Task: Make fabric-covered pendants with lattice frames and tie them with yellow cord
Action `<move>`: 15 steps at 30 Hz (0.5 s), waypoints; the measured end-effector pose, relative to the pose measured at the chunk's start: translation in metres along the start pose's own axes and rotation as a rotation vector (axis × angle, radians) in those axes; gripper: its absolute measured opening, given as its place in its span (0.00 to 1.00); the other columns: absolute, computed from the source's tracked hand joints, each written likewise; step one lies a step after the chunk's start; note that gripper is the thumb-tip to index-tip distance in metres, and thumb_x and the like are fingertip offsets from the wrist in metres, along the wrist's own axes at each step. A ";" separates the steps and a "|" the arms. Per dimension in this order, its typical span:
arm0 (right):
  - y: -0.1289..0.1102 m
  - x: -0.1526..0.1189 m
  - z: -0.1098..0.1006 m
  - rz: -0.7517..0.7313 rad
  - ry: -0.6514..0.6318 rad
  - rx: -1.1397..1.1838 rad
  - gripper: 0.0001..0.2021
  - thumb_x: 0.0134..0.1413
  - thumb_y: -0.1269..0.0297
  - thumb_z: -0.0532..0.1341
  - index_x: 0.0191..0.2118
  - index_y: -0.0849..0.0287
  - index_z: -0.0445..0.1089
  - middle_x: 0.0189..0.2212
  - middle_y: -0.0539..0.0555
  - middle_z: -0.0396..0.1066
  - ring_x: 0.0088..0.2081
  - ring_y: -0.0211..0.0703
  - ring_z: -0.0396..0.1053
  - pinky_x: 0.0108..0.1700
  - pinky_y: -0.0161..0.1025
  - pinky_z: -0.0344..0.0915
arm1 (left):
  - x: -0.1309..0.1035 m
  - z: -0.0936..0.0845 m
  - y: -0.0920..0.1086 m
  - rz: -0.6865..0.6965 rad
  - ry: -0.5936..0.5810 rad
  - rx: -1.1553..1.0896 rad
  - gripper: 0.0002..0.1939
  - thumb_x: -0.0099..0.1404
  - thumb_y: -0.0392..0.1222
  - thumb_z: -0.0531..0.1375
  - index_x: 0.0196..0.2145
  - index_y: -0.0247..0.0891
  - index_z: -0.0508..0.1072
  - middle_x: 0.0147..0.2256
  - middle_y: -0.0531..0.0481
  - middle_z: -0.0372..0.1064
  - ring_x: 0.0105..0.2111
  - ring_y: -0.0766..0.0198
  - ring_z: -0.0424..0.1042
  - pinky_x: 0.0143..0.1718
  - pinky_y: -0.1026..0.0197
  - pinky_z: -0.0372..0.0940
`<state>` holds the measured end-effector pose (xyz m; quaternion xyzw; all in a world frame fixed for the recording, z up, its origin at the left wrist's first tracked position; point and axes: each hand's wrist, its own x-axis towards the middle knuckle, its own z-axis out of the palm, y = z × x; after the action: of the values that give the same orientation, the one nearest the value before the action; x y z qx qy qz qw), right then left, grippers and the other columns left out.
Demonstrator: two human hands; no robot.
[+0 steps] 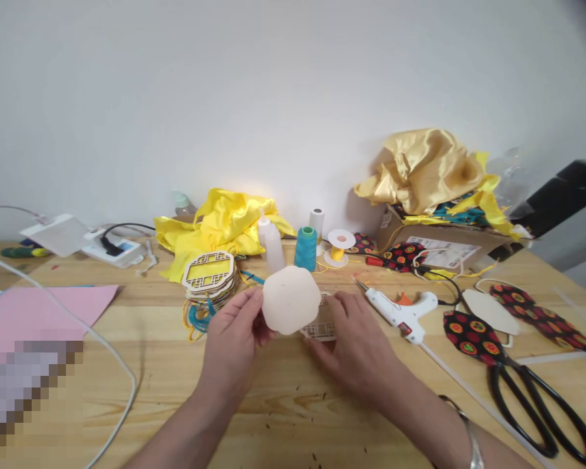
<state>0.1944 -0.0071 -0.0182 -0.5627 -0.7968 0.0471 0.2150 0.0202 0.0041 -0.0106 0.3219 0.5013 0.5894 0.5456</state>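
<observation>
Between thumb and fingers, my left hand holds a pale, flat panel with a scalloped outline, raised above the table. Just right of it, my right hand has its fingers curled on a wooden lattice frame, partly hidden by the hand and the panel. A stack of similar lattice frames stands left of the panel, with blue and yellow cords beside it. Behind the panel are a blue thread cone, a white squeeze bottle and a spool of yellow cord.
A white glue gun lies to the right, near black-handled scissors and patterned fabric. Yellow satin lies against the wall. A cardboard box holds gold cloth. Pink sheets and a white cable are left.
</observation>
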 end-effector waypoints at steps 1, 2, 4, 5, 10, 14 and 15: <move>0.000 0.000 0.001 -0.010 -0.022 0.039 0.22 0.46 0.60 0.61 0.48 0.65 0.64 0.45 0.64 0.65 0.47 0.57 0.60 0.49 0.53 0.60 | -0.001 0.000 -0.001 0.003 -0.012 0.022 0.10 0.56 0.46 0.61 0.31 0.37 0.74 0.19 0.56 0.65 0.16 0.73 0.60 0.15 0.71 0.53; 0.000 0.000 0.002 -0.011 -0.028 0.082 0.21 0.48 0.62 0.60 0.48 0.65 0.64 0.46 0.64 0.65 0.48 0.57 0.60 0.50 0.54 0.59 | -0.001 0.000 -0.001 0.000 -0.021 0.049 0.10 0.56 0.46 0.61 0.31 0.36 0.74 0.19 0.56 0.65 0.16 0.73 0.59 0.15 0.71 0.53; 0.004 0.003 -0.001 0.051 0.008 0.201 0.16 0.53 0.65 0.54 0.47 0.65 0.65 0.45 0.63 0.66 0.48 0.54 0.61 0.51 0.53 0.58 | -0.004 0.002 -0.001 -0.007 -0.036 0.117 0.11 0.56 0.47 0.61 0.31 0.36 0.74 0.18 0.56 0.64 0.16 0.73 0.59 0.15 0.71 0.54; 0.006 0.005 -0.004 0.116 0.034 0.289 0.14 0.56 0.67 0.51 0.46 0.64 0.66 0.43 0.62 0.68 0.46 0.52 0.63 0.49 0.51 0.59 | -0.005 0.003 0.000 -0.006 -0.044 0.157 0.11 0.56 0.48 0.61 0.31 0.36 0.74 0.18 0.56 0.64 0.16 0.73 0.60 0.15 0.71 0.55; 0.010 0.010 -0.016 0.337 -0.030 0.911 0.15 0.58 0.57 0.51 0.41 0.60 0.68 0.32 0.54 0.72 0.33 0.42 0.68 0.34 0.39 0.65 | -0.011 0.007 -0.001 0.034 -0.113 0.313 0.12 0.57 0.48 0.60 0.32 0.37 0.75 0.20 0.55 0.65 0.17 0.70 0.61 0.17 0.69 0.58; 0.007 0.009 -0.016 0.331 -0.152 1.050 0.14 0.54 0.56 0.56 0.31 0.62 0.69 0.27 0.52 0.71 0.29 0.38 0.66 0.30 0.35 0.63 | -0.014 0.006 -0.005 0.061 -0.147 0.352 0.13 0.59 0.49 0.59 0.32 0.37 0.76 0.19 0.54 0.63 0.20 0.69 0.60 0.19 0.69 0.57; 0.007 0.009 -0.016 0.339 -0.153 1.039 0.14 0.54 0.56 0.56 0.29 0.63 0.69 0.26 0.52 0.70 0.28 0.38 0.65 0.29 0.35 0.62 | -0.015 0.006 -0.005 0.057 -0.157 0.332 0.14 0.59 0.50 0.58 0.33 0.37 0.76 0.20 0.53 0.64 0.20 0.69 0.60 0.19 0.69 0.56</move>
<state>0.2040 0.0012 -0.0034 -0.4980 -0.5805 0.5086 0.3954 0.0301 -0.0091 -0.0112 0.4665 0.5383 0.4869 0.5056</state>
